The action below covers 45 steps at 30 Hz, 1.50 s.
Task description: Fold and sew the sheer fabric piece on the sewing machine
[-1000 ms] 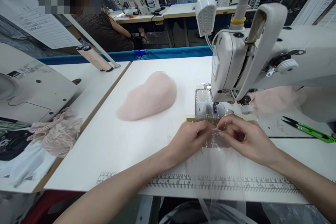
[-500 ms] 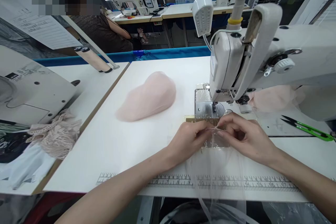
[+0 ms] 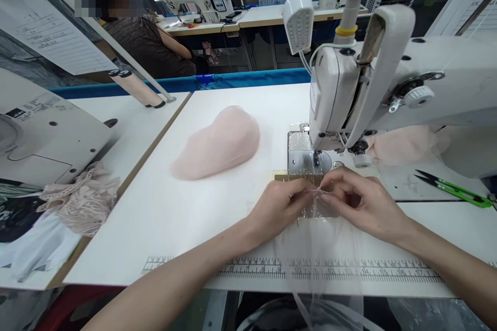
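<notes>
Between my two hands runs a piece of sheer, pale fabric, which hangs down over the table's front edge. My left hand pinches its upper edge between thumb and forefinger. Close beside it, my right hand pinches the same edge, the fingertips almost meeting. Both hands are just in front of the needle plate of a white sewing machine. The presser foot and needle area sits right behind my fingertips. On the table to the left lies a folded piece of sheer pink fabric, apart from my hands.
Green thread snips lie on the right, near more pink fabric. A printed ruler runs along the front of the white table. At left are a second machine and beige lace. A person sits beyond.
Both hands keep the same pinch on the sheer fabric in the same place. The person at the back has moved their head slightly to the right.
</notes>
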Available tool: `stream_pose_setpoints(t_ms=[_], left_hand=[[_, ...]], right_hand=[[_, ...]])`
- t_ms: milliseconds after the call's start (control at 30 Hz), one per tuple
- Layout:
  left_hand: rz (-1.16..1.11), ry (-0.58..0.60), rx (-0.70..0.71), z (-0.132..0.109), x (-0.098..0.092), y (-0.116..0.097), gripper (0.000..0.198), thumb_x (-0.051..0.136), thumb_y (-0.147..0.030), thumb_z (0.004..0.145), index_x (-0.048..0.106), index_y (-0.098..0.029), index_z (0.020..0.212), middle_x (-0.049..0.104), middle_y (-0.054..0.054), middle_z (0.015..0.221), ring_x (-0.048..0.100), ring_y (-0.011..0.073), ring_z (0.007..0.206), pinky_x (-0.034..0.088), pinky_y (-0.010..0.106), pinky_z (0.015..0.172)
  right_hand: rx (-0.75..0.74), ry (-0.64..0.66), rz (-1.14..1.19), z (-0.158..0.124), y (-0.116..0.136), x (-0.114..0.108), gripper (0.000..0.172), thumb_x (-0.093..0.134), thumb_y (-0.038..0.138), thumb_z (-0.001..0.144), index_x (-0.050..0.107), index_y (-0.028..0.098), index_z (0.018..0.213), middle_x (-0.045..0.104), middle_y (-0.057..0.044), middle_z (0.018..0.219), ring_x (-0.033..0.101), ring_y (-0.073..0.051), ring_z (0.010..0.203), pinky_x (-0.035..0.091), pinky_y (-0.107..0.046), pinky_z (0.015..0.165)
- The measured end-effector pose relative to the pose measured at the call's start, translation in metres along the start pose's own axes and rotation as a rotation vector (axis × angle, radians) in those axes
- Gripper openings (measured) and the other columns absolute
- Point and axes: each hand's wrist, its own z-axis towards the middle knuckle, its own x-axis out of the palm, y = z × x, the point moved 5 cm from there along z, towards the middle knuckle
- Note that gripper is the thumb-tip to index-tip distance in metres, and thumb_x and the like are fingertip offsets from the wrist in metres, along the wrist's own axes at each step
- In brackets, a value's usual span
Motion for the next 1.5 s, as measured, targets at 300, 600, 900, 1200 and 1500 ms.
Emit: stream_pose_setpoints(t_ms=[300,600,900,1200,1500], left_hand=[[0.008,0.000,0.006,-0.0012,0.0000,-0.0010,0.016,0.051,-0.019,0.091,0.065,-0.015,0.085,0.063,-0.002,0.061,0.052,0.0061,0.052,0.040,0.017,0.051],[0.023,0.013,0.050,0.0001,0.0006,-0.0016,0.019,0.049,-0.021,0.093,0.065,-0.014,0.083,0.061,-0.002,0.060,0.051,0.0060,0.052,0.039,0.017,0.049],[0.034,0.044,0.083,-0.0001,0.0021,-0.0005,0.019,0.049,-0.019,0.093,0.066,-0.015,0.087,0.069,0.000,0.073,0.055,0.0069,0.057,0.042,0.018,0.053],[0.056,0.015,0.056,-0.0007,0.0012,-0.0024,0.016,0.051,-0.016,0.091,0.066,-0.016,0.087,0.070,0.000,0.075,0.059,0.0078,0.061,0.047,0.019,0.057],[0.047,0.025,0.049,-0.0008,0.0024,-0.0010,0.017,0.050,-0.018,0.092,0.067,-0.015,0.087,0.070,0.001,0.073,0.058,0.0076,0.059,0.045,0.019,0.054]], right_hand=[[0.028,0.023,-0.008,0.0005,-0.0018,0.0002,0.009,0.052,0.021,0.089,0.051,0.022,0.098,0.042,0.009,0.054,0.043,-0.008,0.047,0.035,-0.022,0.048],[0.011,0.050,0.006,0.0000,-0.0010,0.0017,0.011,0.051,0.020,0.089,0.050,0.023,0.100,0.039,0.010,0.054,0.041,-0.008,0.047,0.034,-0.022,0.047],[0.043,0.063,-0.015,-0.0009,-0.0036,0.0021,0.011,0.051,0.020,0.088,0.048,0.023,0.098,0.038,0.010,0.053,0.041,-0.009,0.047,0.032,-0.022,0.046],[-0.007,0.002,-0.003,0.0013,-0.0006,-0.0003,0.011,0.051,0.019,0.088,0.049,0.022,0.098,0.040,0.010,0.054,0.042,-0.009,0.048,0.036,-0.022,0.049],[-0.032,-0.027,0.001,-0.0006,0.0018,-0.0027,0.009,0.051,0.020,0.089,0.049,0.021,0.098,0.041,0.009,0.053,0.043,-0.008,0.047,0.036,-0.022,0.049]])
